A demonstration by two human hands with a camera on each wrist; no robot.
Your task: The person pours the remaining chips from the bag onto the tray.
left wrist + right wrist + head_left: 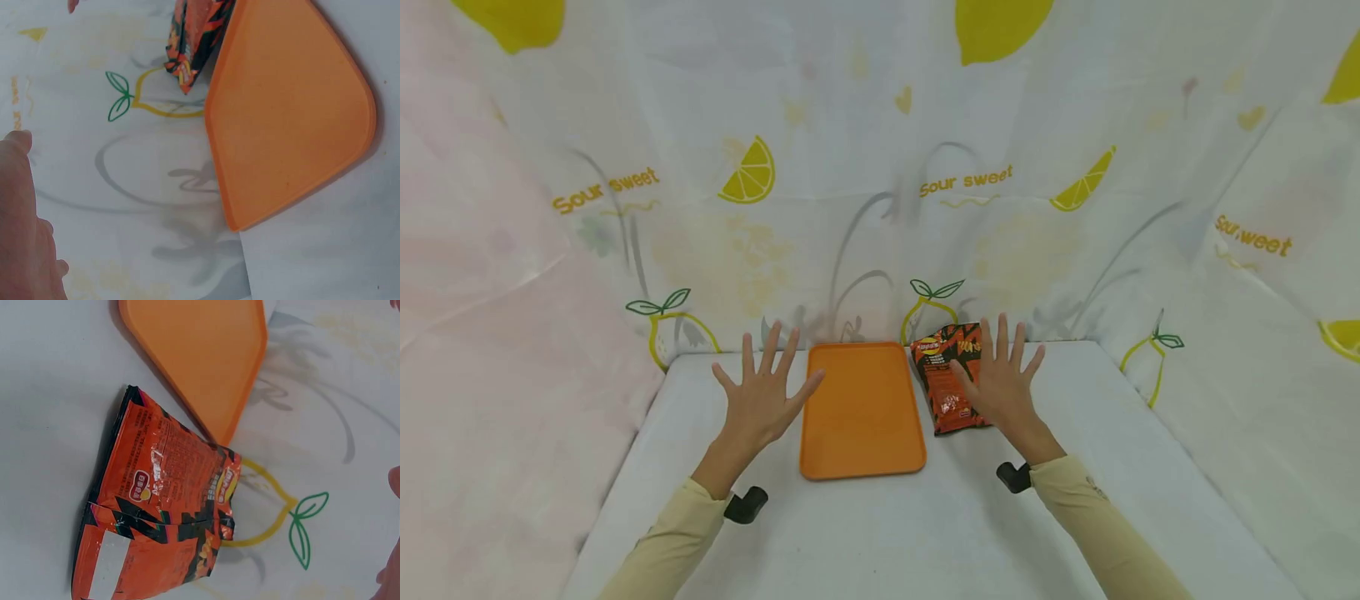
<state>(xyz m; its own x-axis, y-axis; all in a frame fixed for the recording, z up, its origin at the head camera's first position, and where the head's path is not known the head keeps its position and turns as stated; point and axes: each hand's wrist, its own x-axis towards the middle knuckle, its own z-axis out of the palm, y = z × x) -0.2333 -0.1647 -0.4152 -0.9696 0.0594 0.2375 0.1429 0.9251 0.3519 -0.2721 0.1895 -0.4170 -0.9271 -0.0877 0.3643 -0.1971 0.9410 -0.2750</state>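
Both hands are raised above the table with fingers straight and spread, and neither holds anything. My left hand (760,404) hovers by the left side of an orange tray (863,412); part of it shows at the left edge of the left wrist view. In the head view my right hand (1002,392) hangs over a red and black snack bag (947,392), hiding its right part. The bag lies just right of the tray, its printed back with a seam visible in the right wrist view (169,469). Nothing lies on the tray.
The white table (865,542) backs onto a pale curtain (850,125) printed with lemons and lettering, which also hangs at both sides. Black wrist devices (747,506) sit at the cuffs of both beige sleeves (673,537).
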